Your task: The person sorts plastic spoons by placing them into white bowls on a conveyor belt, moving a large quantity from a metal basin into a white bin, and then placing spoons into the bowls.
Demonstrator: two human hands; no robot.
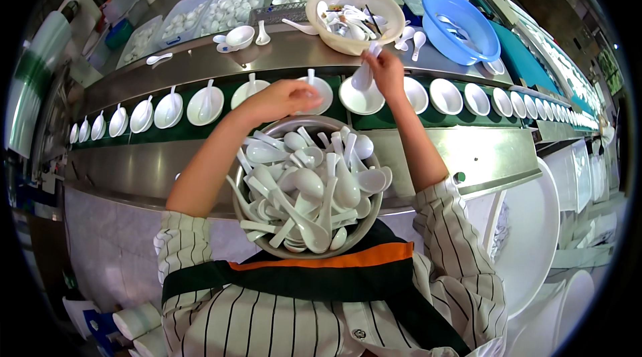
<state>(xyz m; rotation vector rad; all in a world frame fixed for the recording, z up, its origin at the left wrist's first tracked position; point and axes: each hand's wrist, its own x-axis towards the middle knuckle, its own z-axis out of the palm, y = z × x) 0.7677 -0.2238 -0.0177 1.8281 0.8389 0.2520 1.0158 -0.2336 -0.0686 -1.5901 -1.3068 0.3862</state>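
Note:
My right hand [386, 74] pinches a white soup spoon [362, 78] near its handle. The spoon hangs bowl-end down over a white bowl [362, 101] on the green conveyor belt [224, 118]. My left hand [292, 99] hovers between the belt and a metal basin [379, 212], slightly blurred, fingers stretched out and holding nothing visible. Just past its fingertips stands a white bowl [322, 97] with a spoon handle sticking up. White soup spoons [309, 183] are heaped in the basin in front of my body.
Bowls left of my right hand carry spoons; those to the right, such as one bowl [445, 97], show none. Behind the belt, a cream basin [394, 26] holds spoons and debris, beside a blue basin [491, 36]. Crates of white ware [232, 11] stand far left.

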